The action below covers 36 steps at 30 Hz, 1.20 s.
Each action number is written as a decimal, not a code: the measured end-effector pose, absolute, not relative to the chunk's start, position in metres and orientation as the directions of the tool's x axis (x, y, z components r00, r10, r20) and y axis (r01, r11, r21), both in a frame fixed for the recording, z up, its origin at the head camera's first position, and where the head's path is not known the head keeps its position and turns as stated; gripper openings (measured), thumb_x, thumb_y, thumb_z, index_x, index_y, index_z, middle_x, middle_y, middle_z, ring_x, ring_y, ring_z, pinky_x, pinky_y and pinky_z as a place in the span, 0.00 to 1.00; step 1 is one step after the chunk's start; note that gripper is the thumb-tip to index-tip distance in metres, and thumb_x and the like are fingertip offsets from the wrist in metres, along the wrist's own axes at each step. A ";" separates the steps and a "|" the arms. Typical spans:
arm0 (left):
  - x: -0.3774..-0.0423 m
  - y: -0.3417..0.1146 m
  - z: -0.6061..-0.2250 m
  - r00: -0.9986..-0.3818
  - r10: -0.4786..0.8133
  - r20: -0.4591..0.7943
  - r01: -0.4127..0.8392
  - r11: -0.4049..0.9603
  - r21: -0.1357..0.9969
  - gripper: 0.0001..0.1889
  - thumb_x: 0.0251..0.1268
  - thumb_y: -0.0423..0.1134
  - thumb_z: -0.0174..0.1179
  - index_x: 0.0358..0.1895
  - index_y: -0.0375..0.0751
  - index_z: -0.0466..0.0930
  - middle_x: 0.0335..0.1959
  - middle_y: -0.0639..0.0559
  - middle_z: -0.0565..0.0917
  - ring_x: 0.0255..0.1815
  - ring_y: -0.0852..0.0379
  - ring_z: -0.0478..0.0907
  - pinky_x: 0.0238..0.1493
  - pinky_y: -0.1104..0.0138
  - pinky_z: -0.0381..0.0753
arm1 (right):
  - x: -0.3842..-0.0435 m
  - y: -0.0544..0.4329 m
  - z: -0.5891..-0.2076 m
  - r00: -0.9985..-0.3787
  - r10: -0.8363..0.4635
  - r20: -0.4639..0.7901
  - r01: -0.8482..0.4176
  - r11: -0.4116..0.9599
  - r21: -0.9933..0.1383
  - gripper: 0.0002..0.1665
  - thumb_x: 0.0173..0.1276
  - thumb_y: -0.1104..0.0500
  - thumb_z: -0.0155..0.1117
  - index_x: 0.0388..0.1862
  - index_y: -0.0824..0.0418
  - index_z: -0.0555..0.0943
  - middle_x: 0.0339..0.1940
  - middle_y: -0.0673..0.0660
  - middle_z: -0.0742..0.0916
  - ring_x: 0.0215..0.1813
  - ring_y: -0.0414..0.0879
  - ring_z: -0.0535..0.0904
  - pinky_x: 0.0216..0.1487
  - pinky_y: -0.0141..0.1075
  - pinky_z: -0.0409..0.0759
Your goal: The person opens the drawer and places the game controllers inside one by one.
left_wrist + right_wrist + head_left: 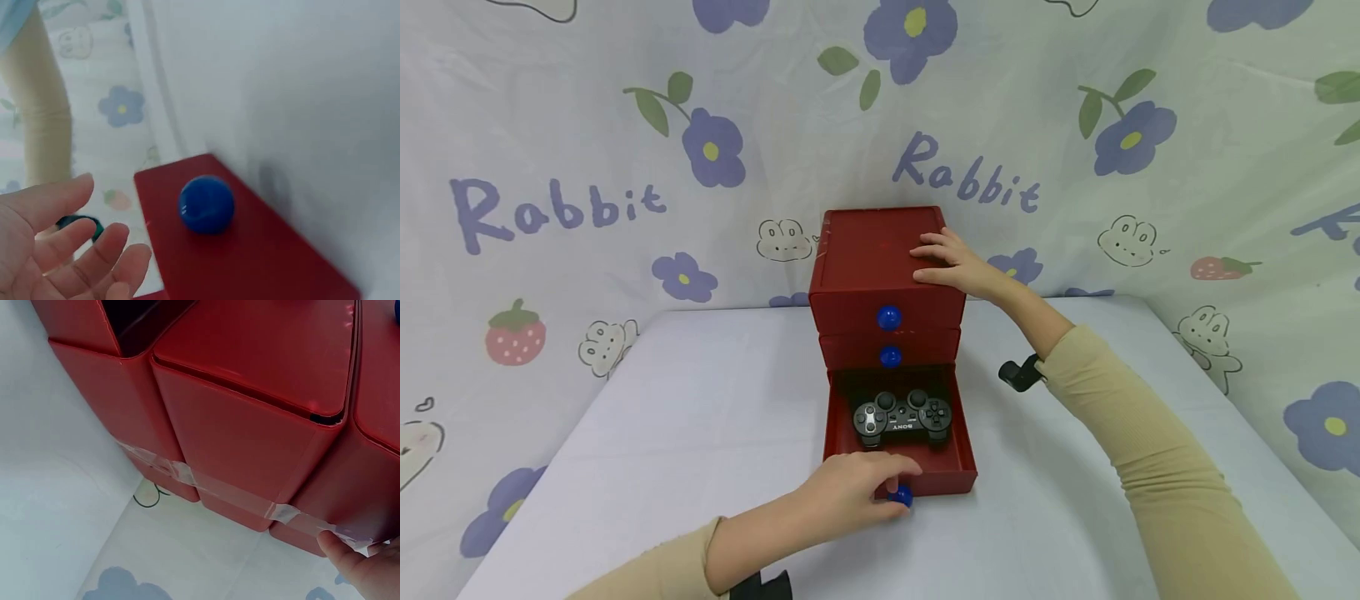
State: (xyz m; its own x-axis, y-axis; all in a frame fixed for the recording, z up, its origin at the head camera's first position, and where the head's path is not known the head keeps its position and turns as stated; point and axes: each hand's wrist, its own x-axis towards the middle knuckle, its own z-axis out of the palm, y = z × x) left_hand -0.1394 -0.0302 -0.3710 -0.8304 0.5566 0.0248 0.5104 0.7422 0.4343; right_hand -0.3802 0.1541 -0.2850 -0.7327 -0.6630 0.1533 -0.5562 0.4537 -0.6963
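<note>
A red box with stacked drawers (pixel 887 250) stands on the table, its bottom drawer (pixel 958 482) pulled out. Inside that drawer lies a black game controller (pixel 902 419). My left hand (pixel 842 492) is at the drawer's blue knob (pixel 901 497); in the left wrist view, its loosely bent fingers (pixel 103 256) are apart from the round knob (pixel 207 205). Up on the box, my right hand (pixel 958 265) rests with spread fingers at the top right edge. In the right wrist view, part of the right hand (pixel 369 572) touches the box's side.
Two more blue knobs, an upper one (pixel 889 317) and a middle one (pixel 891 357), mark closed drawers. Clear tape (pixel 231 494) runs across the box's side. Behind the white table (pixel 722 400) hangs a patterned cloth (pixel 775 125).
</note>
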 end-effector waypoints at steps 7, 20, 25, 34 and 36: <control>-0.133 -0.028 -0.386 -0.813 0.581 0.017 0.552 0.762 0.340 0.17 0.54 0.43 0.65 0.49 0.50 0.77 0.32 0.60 0.83 0.29 0.69 0.76 0.28 0.79 0.73 | -0.382 0.154 -0.287 -0.730 -0.664 0.163 -0.564 0.450 -0.692 0.34 0.61 0.51 0.56 0.66 0.60 0.66 0.74 0.57 0.55 0.74 0.51 0.29 0.69 0.58 0.36; -0.134 -0.025 -0.419 -0.779 0.599 0.183 0.618 0.784 0.065 0.15 0.52 0.40 0.66 0.43 0.47 0.75 0.20 0.58 0.81 0.21 0.67 0.76 0.26 0.75 0.77 | -0.384 0.154 -0.288 -0.725 -0.666 0.172 -0.570 0.442 -0.692 0.34 0.61 0.51 0.56 0.66 0.60 0.66 0.74 0.58 0.55 0.74 0.51 0.30 0.68 0.58 0.36; -0.136 -0.026 -0.423 -0.805 0.570 0.162 0.593 0.776 0.214 0.14 0.55 0.39 0.64 0.45 0.49 0.76 0.17 0.60 0.78 0.18 0.70 0.72 0.27 0.76 0.76 | -0.383 0.156 -0.287 -0.732 -0.660 0.166 -0.562 0.448 -0.695 0.34 0.61 0.51 0.56 0.66 0.60 0.66 0.74 0.57 0.55 0.74 0.50 0.29 0.69 0.58 0.36; -0.139 -0.028 -0.429 -0.847 0.511 0.145 0.527 0.774 0.352 0.14 0.55 0.38 0.64 0.46 0.51 0.78 0.19 0.61 0.81 0.18 0.72 0.70 0.28 0.76 0.76 | -0.383 0.154 -0.287 -0.734 -0.660 0.163 -0.560 0.451 -0.695 0.34 0.62 0.50 0.56 0.66 0.60 0.66 0.74 0.57 0.55 0.74 0.51 0.30 0.69 0.58 0.37; -0.140 -0.028 -0.429 -0.859 0.490 0.146 0.507 0.782 0.363 0.13 0.54 0.38 0.64 0.45 0.50 0.80 0.23 0.59 0.83 0.18 0.72 0.69 0.26 0.76 0.74 | -0.384 0.154 -0.287 -0.732 -0.661 0.164 -0.560 0.447 -0.698 0.34 0.62 0.50 0.56 0.66 0.60 0.66 0.73 0.57 0.55 0.74 0.51 0.30 0.69 0.58 0.37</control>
